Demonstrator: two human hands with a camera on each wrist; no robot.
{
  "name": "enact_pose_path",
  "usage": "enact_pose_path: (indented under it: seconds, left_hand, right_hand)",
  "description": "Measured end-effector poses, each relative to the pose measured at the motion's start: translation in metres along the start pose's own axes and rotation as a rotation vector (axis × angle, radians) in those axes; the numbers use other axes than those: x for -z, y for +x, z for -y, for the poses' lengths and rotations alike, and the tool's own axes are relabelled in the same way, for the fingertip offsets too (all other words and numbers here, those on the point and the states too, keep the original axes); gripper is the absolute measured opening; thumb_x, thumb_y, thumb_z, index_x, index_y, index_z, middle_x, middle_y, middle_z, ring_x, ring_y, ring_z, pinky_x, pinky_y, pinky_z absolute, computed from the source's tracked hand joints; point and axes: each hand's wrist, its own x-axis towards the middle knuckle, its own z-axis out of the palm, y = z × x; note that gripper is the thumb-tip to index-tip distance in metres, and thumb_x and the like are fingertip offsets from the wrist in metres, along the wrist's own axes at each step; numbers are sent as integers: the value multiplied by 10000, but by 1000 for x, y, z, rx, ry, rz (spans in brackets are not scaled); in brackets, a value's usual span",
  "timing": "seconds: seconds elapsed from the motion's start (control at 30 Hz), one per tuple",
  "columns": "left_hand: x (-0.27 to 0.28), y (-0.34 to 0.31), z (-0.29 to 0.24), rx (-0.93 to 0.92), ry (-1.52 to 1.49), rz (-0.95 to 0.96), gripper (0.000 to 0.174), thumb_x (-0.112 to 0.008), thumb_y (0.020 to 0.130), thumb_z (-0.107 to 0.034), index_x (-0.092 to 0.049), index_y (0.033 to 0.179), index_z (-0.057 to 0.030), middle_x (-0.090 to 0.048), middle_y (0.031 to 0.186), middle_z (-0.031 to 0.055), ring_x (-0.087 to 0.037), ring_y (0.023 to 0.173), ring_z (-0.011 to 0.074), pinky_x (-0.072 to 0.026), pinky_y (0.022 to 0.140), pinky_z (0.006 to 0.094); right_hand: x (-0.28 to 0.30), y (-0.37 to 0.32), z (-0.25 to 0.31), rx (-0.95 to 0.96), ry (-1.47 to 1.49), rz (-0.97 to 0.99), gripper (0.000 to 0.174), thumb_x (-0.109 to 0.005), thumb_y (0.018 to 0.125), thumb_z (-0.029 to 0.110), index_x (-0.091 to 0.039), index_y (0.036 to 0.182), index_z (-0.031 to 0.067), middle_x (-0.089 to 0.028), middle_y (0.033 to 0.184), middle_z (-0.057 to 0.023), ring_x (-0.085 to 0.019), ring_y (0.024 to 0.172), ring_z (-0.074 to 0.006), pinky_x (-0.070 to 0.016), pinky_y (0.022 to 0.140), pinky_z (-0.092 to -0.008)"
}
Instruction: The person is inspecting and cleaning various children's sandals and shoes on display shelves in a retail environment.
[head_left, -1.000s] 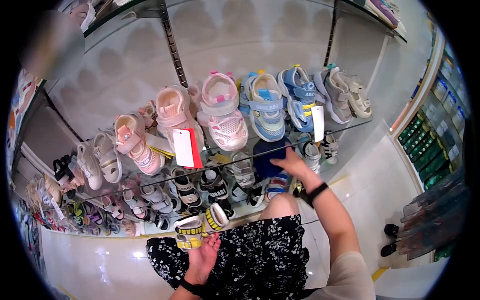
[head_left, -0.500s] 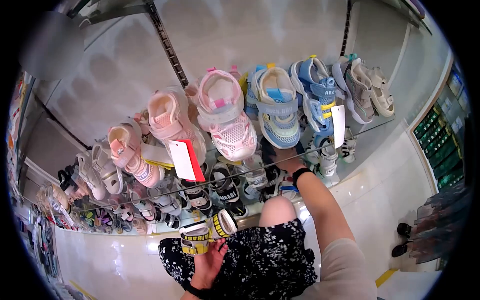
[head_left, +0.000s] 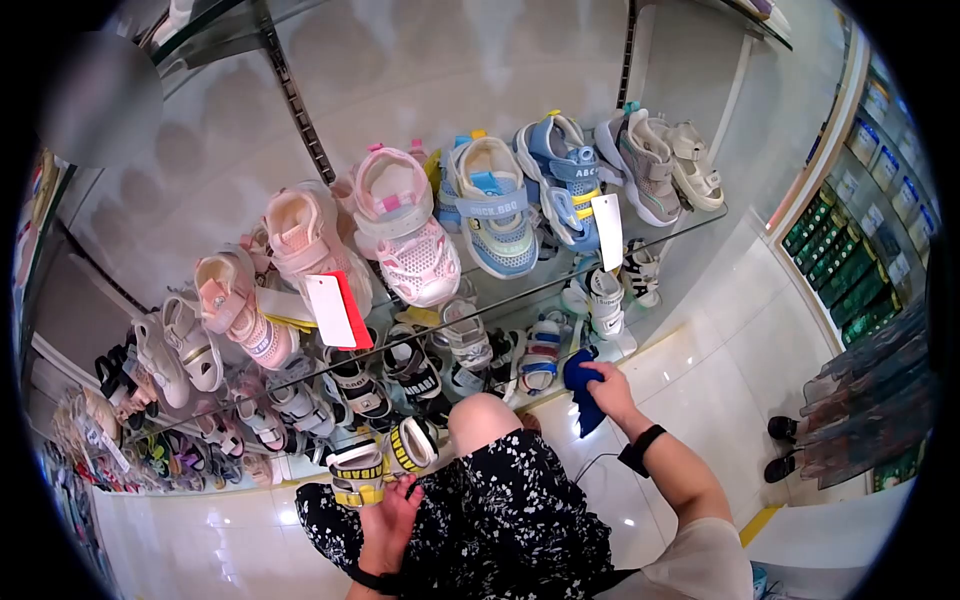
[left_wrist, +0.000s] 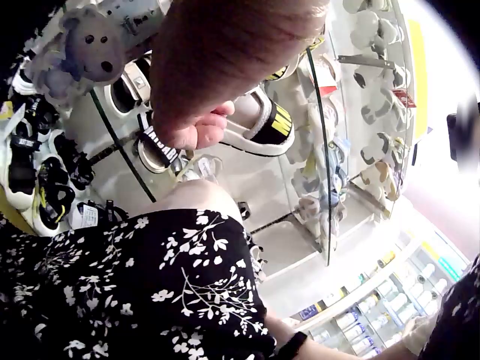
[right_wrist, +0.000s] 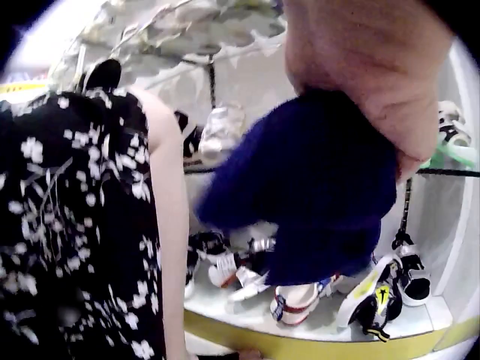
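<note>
My left hand (head_left: 388,525) holds children's sandals (head_left: 358,474) with yellow and black lettered straps, raised above the lap in front of the lower shelf. The left wrist view shows a thick white sole and a black strap with yellow letters (left_wrist: 280,126) beside the fingertips. With my right hand (head_left: 615,393) I pinch a dark blue cloth (head_left: 582,392) that hangs down at the right end of the lower shelf. In the right wrist view the cloth (right_wrist: 315,176) droops in folds and covers part of the shoes behind it.
Pink sneakers (head_left: 410,255) and blue sneakers (head_left: 492,225) line the upper glass shelf, some with hanging tags (head_left: 607,232). Several sandals (head_left: 540,355) stand on the shelf below. Another person's skirt (head_left: 865,410) and feet are at the right.
The right hand reached with the cloth under the glass shelf, then came out and moved right and down with it. The left hand keeps holding the sandals. The head view has shifted.
</note>
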Motion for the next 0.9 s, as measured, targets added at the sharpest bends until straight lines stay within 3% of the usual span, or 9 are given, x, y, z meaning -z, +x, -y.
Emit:
enact_pose_path:
  seconds: [0.1,0.17,0.3,0.57,0.6,0.7,0.77,0.83,0.9]
  left_hand:
    - [-1,-2,1,11,37,-16,351,-465,922,-374,-527,983,-34,-576,891,73,-558,920,213,-469,828,363]
    - [-6,2,2,21,52,-22,361,-455,924,-379,-526,984,-31,-572,883,74,-557,913,213,-468,828,365]
    - [-23,7,6,14,68,-13,355,-459,924,-376,-523,984,-33,-578,905,81,-558,931,218,-458,842,376]
    - [-50,15,1,3,108,10,373,-471,915,-398,-539,928,-32,-580,884,81,-561,912,216,-462,821,372]
    - [-50,16,1,17,134,48,369,-444,930,-391,-535,1024,-46,-583,905,63,-552,918,202,-450,832,361]
    - [-55,15,5,18,128,76,351,-470,922,-384,-541,999,-49,-584,897,63,-553,916,202,-449,833,360]
    - [-53,14,7,38,120,80,360,-496,910,-401,-549,995,-55,-592,884,60,-567,915,208,-465,803,362]
    - [-55,13,10,56,89,77,351,-504,907,-401,-556,985,-63,-595,882,58,-570,913,208,-466,801,363]
    - [-51,15,11,76,58,95,357,-514,902,-405,-546,1015,-69,-591,912,57,-564,916,207,-467,800,365]
  right_hand:
    - [8,13,47,310,29,-32,446,-557,704,61,-608,1145,106,-548,1134,-190,-507,1089,-345,-424,936,-367]
    - [-9,36,71,480,-227,-99,448,-612,729,144,-586,1174,106,-495,1242,-179,-465,1149,-339,-395,963,-399]
    - [-82,84,71,439,-703,-122,584,-639,776,408,-508,1278,141,-320,1409,-176,-270,1322,-318,-248,1056,-504]
    - [-64,62,50,573,-646,-195,422,-683,737,222,-588,1143,156,-440,1327,-124,-390,1224,-304,-296,1016,-478]
    - [-59,56,43,592,-661,-234,415,-665,725,191,-589,1131,160,-465,1303,-108,-418,1186,-292,-329,969,-465]
    - [-42,35,26,570,-693,-246,407,-638,722,147,-587,1126,158,-484,1286,-90,-433,1162,-286,-350,926,-467]
    - [-23,21,24,530,-527,-221,342,-602,752,94,-607,1090,144,-564,1184,-101,-530,1032,-293,-436,839,-380]
    - [-22,17,-14,266,228,-146,228,-591,825,116,-622,1048,87,-633,1023,-102,-599,892,-239,-473,771,-310]
    - [-4,0,-23,-110,511,-82,216,-579,881,182,-621,1023,23,-652,893,-79,-607,808,-167,-478,744,-272]
